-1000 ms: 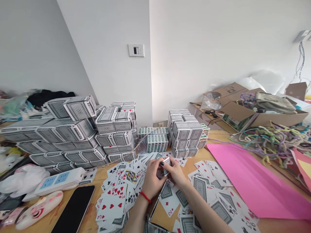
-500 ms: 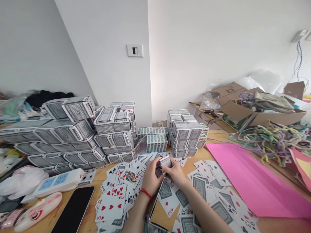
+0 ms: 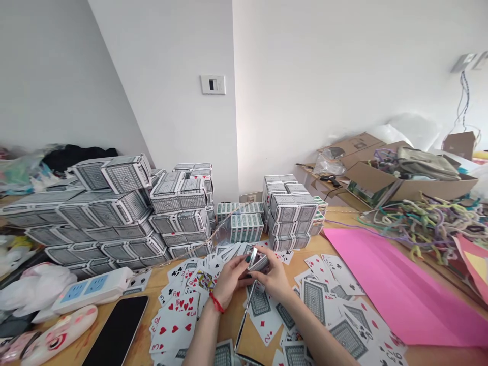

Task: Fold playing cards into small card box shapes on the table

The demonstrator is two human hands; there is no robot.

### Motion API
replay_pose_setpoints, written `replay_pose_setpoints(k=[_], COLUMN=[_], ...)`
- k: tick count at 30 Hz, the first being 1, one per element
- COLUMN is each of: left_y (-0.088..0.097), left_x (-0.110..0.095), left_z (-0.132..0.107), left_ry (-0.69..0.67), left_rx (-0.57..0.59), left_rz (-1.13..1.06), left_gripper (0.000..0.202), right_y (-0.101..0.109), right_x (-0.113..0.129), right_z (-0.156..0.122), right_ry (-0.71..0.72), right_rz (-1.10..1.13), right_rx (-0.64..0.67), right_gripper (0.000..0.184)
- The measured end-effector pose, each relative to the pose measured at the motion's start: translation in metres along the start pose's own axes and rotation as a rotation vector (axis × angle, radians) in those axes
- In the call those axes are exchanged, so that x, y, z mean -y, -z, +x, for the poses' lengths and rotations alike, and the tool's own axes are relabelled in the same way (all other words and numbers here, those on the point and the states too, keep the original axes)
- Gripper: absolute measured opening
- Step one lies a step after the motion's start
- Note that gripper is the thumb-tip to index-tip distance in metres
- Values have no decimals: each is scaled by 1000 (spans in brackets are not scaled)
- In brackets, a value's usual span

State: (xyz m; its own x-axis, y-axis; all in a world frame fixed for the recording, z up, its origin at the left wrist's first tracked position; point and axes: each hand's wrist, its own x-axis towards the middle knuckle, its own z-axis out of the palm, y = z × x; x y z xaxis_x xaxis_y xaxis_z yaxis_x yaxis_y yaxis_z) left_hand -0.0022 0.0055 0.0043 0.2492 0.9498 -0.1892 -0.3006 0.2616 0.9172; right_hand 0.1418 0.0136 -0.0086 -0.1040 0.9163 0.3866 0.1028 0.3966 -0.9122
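Both hands meet at the middle of the table over loose cards. My left hand (image 3: 230, 278), with a red cord at the wrist, pinches the edge of a folded playing card (image 3: 260, 263). From the other side, my right hand (image 3: 275, 271) curls its fingers around the same card. Its grey patterned back and a bright white edge show between the fingers; the rest is covered by them. Below the hands, between the forearms, a thin dark-edged strip (image 3: 244, 325) runs toward me; what it is made of is unclear. Loose playing cards (image 3: 175, 320) lie on both sides.
Blocks folded from cards (image 3: 114, 208) are stacked at the left, with another stack (image 3: 292, 206) right of centre. Card boxes (image 3: 246, 227) stand between. A phone (image 3: 116, 330), a power strip (image 3: 93, 288), pink paper (image 3: 400, 290) and tangled fuzzy strands (image 3: 427, 223) surround the cards.
My left hand has shifted slightly left and down, its fingers now at the card's left edge. The held card has turned, showing a bright edge. The view has tilted slightly.
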Motion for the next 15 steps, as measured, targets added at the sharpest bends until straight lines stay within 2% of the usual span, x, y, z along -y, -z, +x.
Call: replay_pose_setpoints(k=[4, 7, 11, 15], left_y=[1, 4, 5, 3], left_x=[-3, -3, -3, -1], left_z=[-3, 0, 5, 7], left_ry=[40, 7, -75, -146], left_rx=[26, -26, -115, -101], left_rz=[-23, -22, 13, 45], left_gripper=[38, 41, 42, 43], right_y=[-1, 0, 3, 5], right_x=[-1, -8, -13, -7], right_z=[-1, 1, 4, 5], right_ry=[37, -36, -196, -310], right_rz=[-55, -12, 232, 525], right_rx=[7, -59, -36, -14], right_gripper=[54, 61, 58, 53])
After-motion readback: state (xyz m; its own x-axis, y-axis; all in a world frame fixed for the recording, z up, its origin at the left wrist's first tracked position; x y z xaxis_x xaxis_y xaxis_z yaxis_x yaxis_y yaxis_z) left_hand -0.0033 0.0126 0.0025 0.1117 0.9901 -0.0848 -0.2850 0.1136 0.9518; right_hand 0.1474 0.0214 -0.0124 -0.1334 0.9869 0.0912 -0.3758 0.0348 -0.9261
